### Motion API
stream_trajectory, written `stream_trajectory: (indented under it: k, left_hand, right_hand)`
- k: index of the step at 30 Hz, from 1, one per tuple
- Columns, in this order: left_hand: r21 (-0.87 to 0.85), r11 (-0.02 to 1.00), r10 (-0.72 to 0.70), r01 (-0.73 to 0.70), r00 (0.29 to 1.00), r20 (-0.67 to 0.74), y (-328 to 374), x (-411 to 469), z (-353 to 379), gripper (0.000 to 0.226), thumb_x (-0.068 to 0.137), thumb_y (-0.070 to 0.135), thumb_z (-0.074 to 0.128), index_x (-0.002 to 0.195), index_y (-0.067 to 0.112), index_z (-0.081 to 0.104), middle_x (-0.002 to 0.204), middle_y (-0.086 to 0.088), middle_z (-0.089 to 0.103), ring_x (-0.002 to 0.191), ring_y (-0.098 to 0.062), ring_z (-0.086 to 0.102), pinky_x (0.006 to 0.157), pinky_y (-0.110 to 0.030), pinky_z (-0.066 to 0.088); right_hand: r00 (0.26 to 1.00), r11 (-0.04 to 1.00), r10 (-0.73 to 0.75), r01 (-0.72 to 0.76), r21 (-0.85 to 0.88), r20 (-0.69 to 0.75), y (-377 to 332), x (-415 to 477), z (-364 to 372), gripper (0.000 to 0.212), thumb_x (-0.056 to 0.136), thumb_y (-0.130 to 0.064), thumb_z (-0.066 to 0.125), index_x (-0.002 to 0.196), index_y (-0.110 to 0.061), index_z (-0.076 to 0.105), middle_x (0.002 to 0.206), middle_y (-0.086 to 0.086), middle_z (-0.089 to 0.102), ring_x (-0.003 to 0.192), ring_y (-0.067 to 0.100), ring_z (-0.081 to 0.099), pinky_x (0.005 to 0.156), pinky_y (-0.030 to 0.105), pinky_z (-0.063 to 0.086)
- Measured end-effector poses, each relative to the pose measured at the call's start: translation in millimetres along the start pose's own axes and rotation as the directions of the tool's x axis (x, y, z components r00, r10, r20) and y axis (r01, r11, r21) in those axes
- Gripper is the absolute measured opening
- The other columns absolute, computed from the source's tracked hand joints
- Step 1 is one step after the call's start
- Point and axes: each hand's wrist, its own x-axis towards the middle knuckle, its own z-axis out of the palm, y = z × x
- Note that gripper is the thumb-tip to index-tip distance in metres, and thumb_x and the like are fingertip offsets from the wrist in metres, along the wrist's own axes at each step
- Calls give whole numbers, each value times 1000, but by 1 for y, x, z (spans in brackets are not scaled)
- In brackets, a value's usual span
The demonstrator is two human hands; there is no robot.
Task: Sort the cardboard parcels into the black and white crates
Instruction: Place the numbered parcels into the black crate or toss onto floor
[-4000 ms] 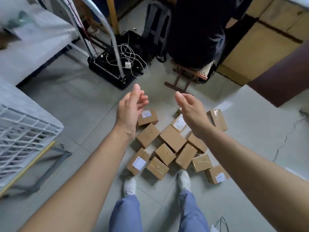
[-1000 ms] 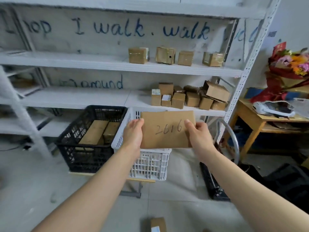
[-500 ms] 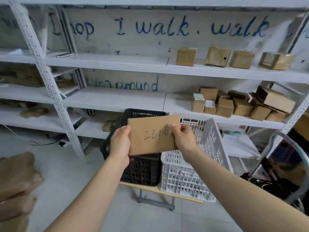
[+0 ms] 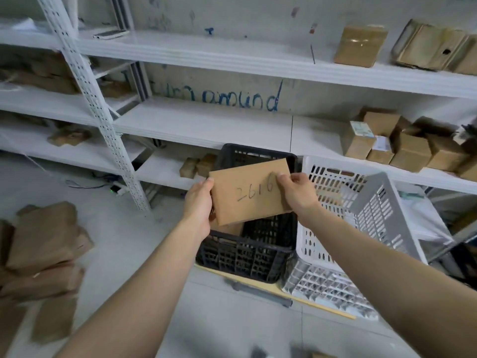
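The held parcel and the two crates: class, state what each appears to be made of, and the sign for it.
Parcel: plain brown cardboard, matte, handwritten 2616 on it. Black crate: probably moulded plastic, lattice walls. White crate: likely the same plastic, slotted walls.

White perforated-steel shelving point(image 4: 206, 125) against pale wall point(image 4: 232, 11) with blue handwriting point(image 4: 240, 99); light grey floor point(image 4: 124, 228); even, diffuse lighting

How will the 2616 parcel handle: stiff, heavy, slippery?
Probably stiff: the parcel looks flat though held only at its side edges by the left hand and right hand. Likely light: fingertip pinches carry it. Matte cardboard, so probably not slippery; flat, so unlikely to roll.
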Motion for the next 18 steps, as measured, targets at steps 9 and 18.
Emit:
stream_trajectory:
  k: [9, 18]
  left_hand:
    - [138, 973, -187, 185, 982, 0, -19, 92, 47, 21, 93, 42, 53, 110, 30, 53, 105, -8, 62, 91, -27, 60, 62, -39, 52]
    - [209, 848, -477, 488, 873, -106, -81, 165, 97, 29, 95, 36, 53, 115, 14, 48, 101, -14, 55, 89, -30, 57, 75, -48, 55]
  right_hand:
    - [991, 989, 75, -60, -136, 109, 31, 107, 4, 41, 89, -39, 59, 122, -17, 48, 109, 0, 54, 87, 13, 51, 73, 30, 40]
    - [939, 911, 161, -23, -411, 303, 62, 202, 9, 31, 91, -22, 57, 122, -17, 60, 106, 3, 60, 90, 21, 56, 77, 32, 47]
